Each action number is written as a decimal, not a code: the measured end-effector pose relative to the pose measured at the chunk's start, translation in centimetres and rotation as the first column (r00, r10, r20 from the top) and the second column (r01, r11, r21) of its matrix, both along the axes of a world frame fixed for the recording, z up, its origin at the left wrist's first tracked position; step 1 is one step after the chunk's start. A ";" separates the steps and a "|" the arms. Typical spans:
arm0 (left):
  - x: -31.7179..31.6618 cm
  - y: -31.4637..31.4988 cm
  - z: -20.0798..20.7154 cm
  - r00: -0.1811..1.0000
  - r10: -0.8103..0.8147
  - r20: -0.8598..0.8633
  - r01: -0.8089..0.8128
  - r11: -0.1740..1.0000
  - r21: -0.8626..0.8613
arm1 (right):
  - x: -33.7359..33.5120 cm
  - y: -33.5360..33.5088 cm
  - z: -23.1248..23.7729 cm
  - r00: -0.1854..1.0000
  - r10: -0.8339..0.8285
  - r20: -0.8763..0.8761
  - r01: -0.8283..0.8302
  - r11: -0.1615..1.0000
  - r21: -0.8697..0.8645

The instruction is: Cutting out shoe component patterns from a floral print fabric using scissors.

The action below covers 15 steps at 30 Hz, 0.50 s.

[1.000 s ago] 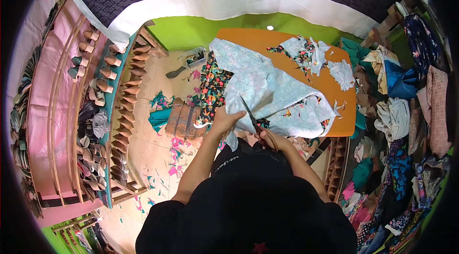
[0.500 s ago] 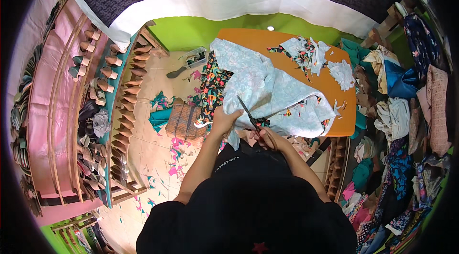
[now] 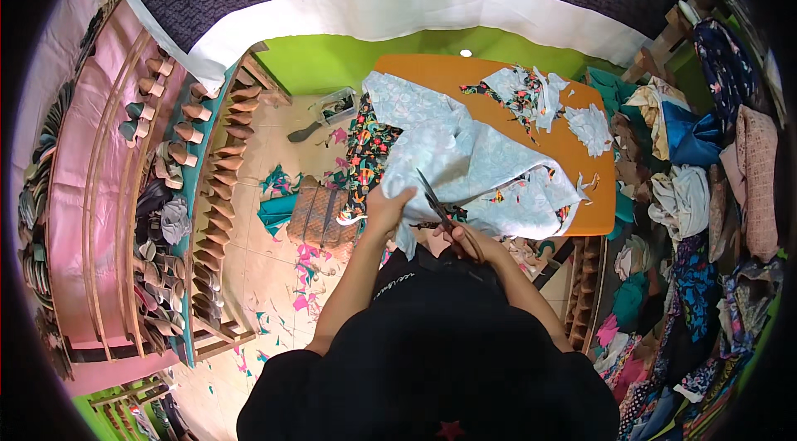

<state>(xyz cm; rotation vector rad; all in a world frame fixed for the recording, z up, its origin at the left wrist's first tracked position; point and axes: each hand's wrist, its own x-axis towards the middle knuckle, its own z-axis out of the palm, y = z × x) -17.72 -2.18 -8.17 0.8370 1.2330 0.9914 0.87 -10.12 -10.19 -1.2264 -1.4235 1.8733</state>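
A large floral fabric [image 3: 440, 129] lies over the orange table [image 3: 432, 65], mostly pale underside up, with its black printed face showing along the left side. My left hand [image 3: 388, 208] pinches the near edge of this fabric, thumb on top. In my right hand [image 3: 459, 238] is a pair of dark scissors [image 3: 434, 200], its fingers wrapped round the handles. The blades point up and to the left, over the fabric and just right of my left hand. Part of the handles is hidden by my fingers.
Cut fabric scraps [image 3: 531, 100] rest on the table's far side. Shoe racks [image 3: 220, 192] stand at the left; piled cloths [image 3: 681, 200] fill the right. A brown woven block-like item [image 3: 320, 214], a clear bin [image 3: 336, 106] and pink and teal offcuts [image 3: 303, 275] are on the floor.
The scissor blades look slightly wider apart and their tips sit a little lower. My left hand keeps its grip on the fabric, and the whole view has shifted slightly.
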 end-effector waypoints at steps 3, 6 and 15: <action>-0.4 0.7 0.7 0.996 0.035 0.078 -0.030 0.998 -0.057 | 1.0 -0.8 -1.9 0.996 0.007 -0.089 -0.018 0.992 -0.123; -0.7 0.9 1.0 0.993 0.009 0.120 0.000 0.997 -0.072 | 1.0 -0.9 -2.2 0.993 0.023 -0.114 -0.036 0.992 -0.118; 1.2 -0.8 0.4 0.979 -0.059 0.193 0.081 0.991 -0.106 | -0.9 0.1 -4.4 0.995 -0.035 -0.092 0.043 0.996 0.081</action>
